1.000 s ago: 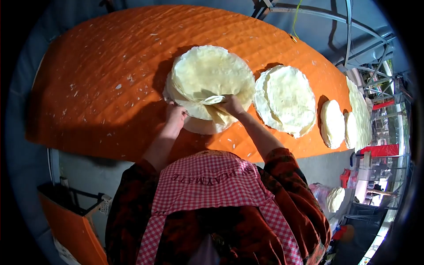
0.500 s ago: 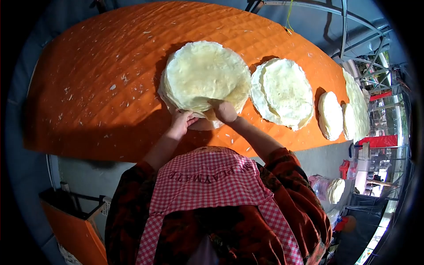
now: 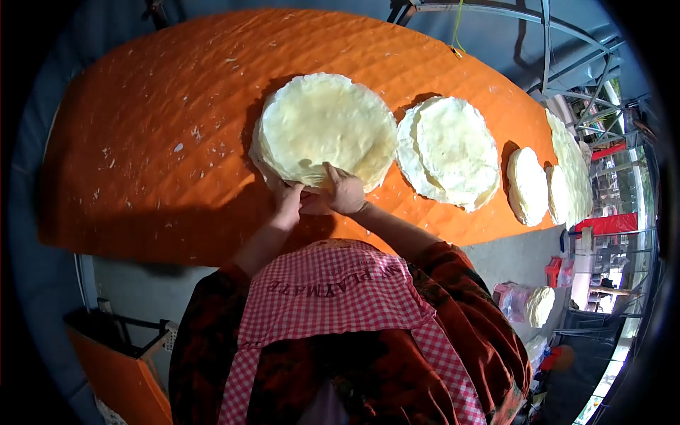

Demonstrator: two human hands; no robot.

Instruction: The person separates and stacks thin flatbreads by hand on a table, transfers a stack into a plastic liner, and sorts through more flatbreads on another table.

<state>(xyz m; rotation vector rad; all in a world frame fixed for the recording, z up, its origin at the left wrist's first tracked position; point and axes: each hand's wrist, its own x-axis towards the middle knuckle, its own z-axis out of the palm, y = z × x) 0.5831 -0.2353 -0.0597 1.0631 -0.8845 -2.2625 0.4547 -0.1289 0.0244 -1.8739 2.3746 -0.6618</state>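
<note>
A stack of thin, pale round flatbreads [image 3: 326,127] lies on the orange quilted table cover in front of me. My left hand [image 3: 288,202] is at its near edge, fingers partly hidden at the rim and closed on the sheets. To the right of it, my right hand [image 3: 346,193] grips the same edge, with a finger or thumb on top and the others out of sight below. How many sheets are pinched cannot be seen. Just right of the stack lies a second flatbread pile [image 3: 457,149], its upper sheets offset from the lower ones.
Smaller-looking flatbread piles [image 3: 528,186] stand farther right on the orange cover [image 3: 177,92], which has pale crumbs scattered over it. A metal frame [image 3: 545,42] rises behind the table. Beyond its right end, a bagged pile [image 3: 538,306] is near the floor.
My right hand, earlier curled over the near edge, has shifted slightly left with a digit now extended on top. The folded-up edge of the top flatbread now lies flatter.
</note>
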